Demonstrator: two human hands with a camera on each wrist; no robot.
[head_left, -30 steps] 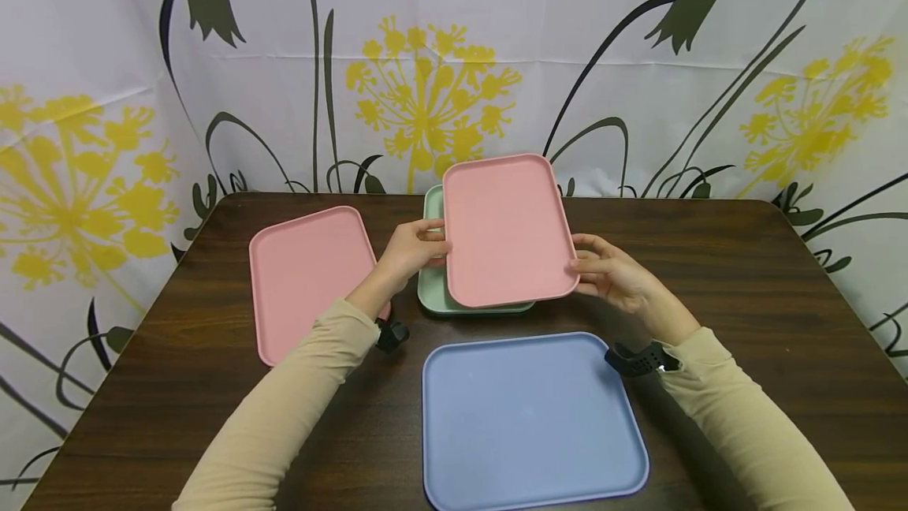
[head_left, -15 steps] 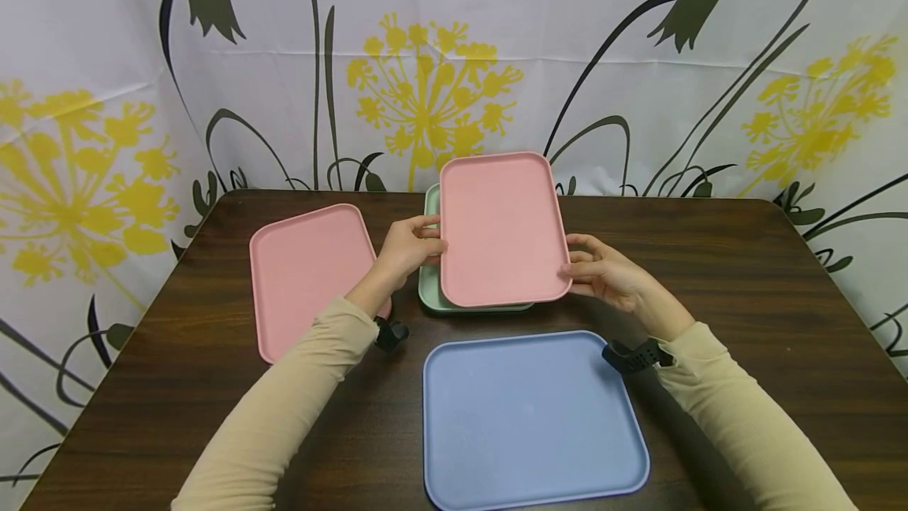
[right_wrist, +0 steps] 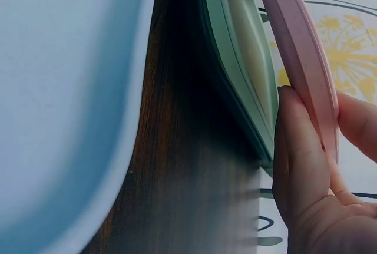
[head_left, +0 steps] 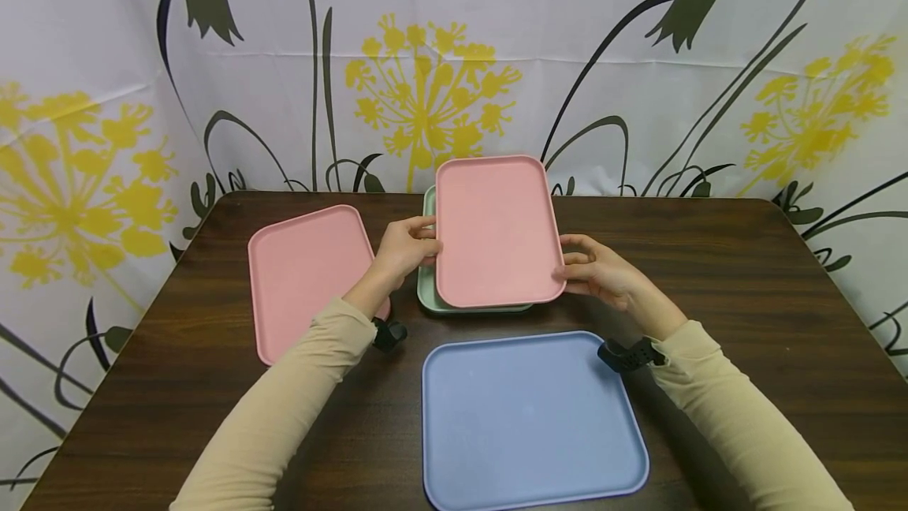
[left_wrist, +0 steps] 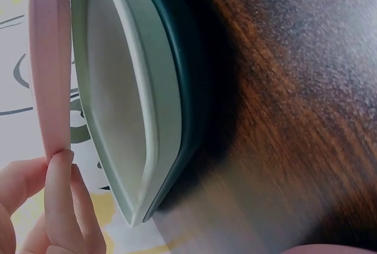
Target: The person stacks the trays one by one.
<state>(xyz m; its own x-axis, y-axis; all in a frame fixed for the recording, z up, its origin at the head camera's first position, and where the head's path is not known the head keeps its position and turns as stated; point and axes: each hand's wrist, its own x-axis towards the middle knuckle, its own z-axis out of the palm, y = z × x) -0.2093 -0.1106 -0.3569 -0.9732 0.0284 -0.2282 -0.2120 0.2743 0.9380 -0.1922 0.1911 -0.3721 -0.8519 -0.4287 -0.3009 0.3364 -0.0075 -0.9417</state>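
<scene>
Both hands hold a pink tray [head_left: 500, 235] above a stack at the back middle of the table. The left hand [head_left: 404, 247] pinches its left edge between thumb and fingers. On the opposite edge, the right hand [head_left: 603, 270] grips with the thumb on top and fingers beneath. Under it lies a light green tray [head_left: 429, 290], mostly hidden in the head view. The left wrist view shows a gap between the pink tray [left_wrist: 50, 59] and the green tray [left_wrist: 162, 89], which sits on a dark teal tray [left_wrist: 197, 89].
A second pink tray [head_left: 305, 274] lies on the left of the dark wooden table [head_left: 745, 298], partly behind the left forearm. Nearest the person is a larger blue tray [head_left: 532, 424], its far right corner under the right wristband. A flower-print cloth [head_left: 603, 14] hangs behind.
The held pink tray has shifted a little to the left over the green one, carried by both hands. The other trays have stayed where they were.
</scene>
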